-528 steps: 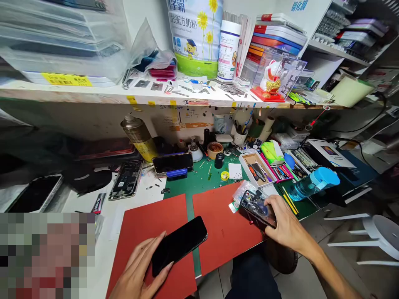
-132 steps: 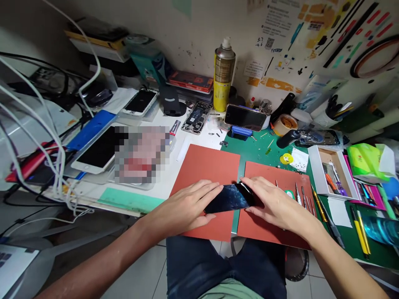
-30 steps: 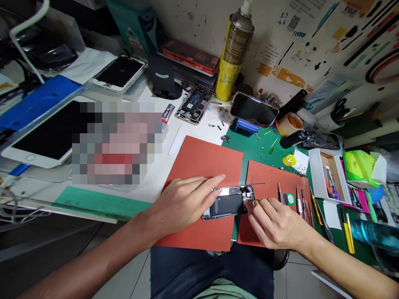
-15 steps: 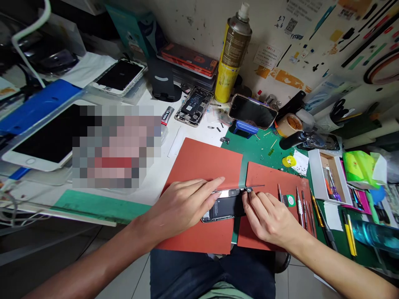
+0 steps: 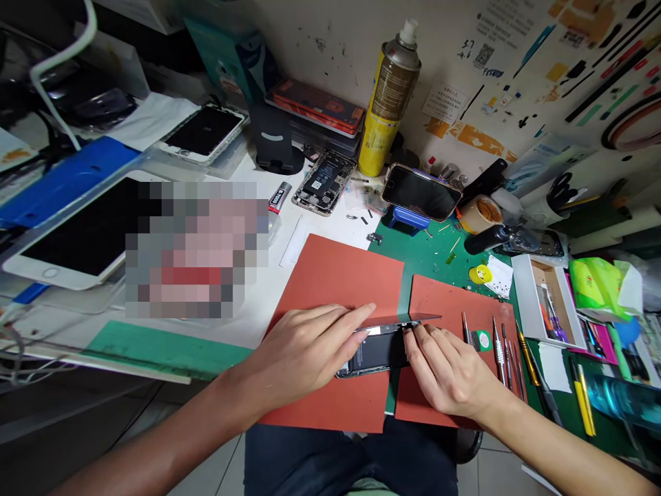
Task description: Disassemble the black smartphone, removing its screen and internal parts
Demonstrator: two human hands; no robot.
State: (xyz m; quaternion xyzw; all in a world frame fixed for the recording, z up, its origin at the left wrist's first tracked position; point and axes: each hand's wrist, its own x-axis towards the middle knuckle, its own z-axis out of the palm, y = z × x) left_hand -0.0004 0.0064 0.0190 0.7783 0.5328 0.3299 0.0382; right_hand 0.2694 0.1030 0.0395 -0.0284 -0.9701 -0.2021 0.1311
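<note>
An opened phone body point(image 5: 379, 351) with a dark battery inside lies across the gap between two red-brown mats. A thin dark panel point(image 5: 427, 317) stands tilted along its far edge. My left hand point(image 5: 320, 344) is at the phone's left end, index finger stretched past the far edge, thumb near the silver strip; it holds the far side of the phone. My right hand point(image 5: 444, 365) has its fingers pinched together at the phone's right end, against the panel's lower edge. What lies between those right fingertips is too small to make out.
Tweezers and picks point(image 5: 498, 351) lie on the right mat point(image 5: 434, 399). Behind are a propped phone point(image 5: 422, 191), another opened phone point(image 5: 324, 182) and a tall spray can point(image 5: 387, 103). A white tool box point(image 5: 524, 296) stands at the right, a white-framed screen point(image 5: 77, 231) left.
The view has shifted slightly, so the scene sits a little lower. The thin panel now shows more of its surface beyond the phone's far edge. Both hands keep nearly the same pose.
</note>
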